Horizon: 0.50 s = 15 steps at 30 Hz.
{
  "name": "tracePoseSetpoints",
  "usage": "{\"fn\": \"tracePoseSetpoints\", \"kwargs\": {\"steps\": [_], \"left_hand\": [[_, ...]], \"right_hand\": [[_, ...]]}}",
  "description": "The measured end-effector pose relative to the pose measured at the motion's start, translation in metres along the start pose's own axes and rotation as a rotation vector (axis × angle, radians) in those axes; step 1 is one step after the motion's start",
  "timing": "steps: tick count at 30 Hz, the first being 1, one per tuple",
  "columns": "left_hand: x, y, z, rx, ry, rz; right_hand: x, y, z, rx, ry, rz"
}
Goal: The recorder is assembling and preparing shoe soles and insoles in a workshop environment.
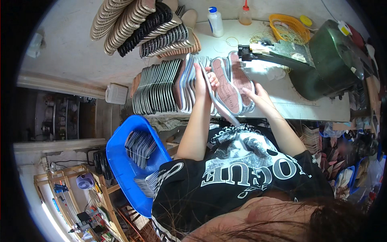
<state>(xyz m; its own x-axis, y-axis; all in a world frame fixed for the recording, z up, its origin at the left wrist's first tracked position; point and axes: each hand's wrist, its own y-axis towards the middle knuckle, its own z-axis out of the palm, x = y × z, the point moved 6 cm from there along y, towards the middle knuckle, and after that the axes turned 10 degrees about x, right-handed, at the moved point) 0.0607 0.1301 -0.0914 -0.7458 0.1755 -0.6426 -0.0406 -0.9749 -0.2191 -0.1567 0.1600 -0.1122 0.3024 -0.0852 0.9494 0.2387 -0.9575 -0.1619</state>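
My left hand is closed around a thin grey-edged shoe insole, held on edge and tilted down toward me. Just right of it lie two piles of brownish insoles with pale rims, a near pile and a farther pile. My right hand grips the right side of these piles, its thumb on top and its other fingers partly hidden. To the left of my left hand, a long row of insoles stands on edge, packed tightly together, with a thin band across part of it.
Bundles of beige, black and metallic insoles lie at the far left. A green machine with an arm stands right. Behind are a yellow basket of bands, a white bottle and a red-tipped bottle. A blue tub holds insole bundles.
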Motion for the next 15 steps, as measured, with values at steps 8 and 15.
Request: {"fn": "tracePoseSetpoints", "kwargs": {"steps": [8, 15], "left_hand": [[0.004, 0.009, -0.021, -0.214, 0.663, 0.428], [0.009, -0.007, -0.012, 0.131, 0.183, 0.06]], "right_hand": [[0.069, -0.007, 0.027, 0.321, -0.028, -0.147], [0.1, -0.033, 0.055, 0.23, -0.334, -0.35]]}}
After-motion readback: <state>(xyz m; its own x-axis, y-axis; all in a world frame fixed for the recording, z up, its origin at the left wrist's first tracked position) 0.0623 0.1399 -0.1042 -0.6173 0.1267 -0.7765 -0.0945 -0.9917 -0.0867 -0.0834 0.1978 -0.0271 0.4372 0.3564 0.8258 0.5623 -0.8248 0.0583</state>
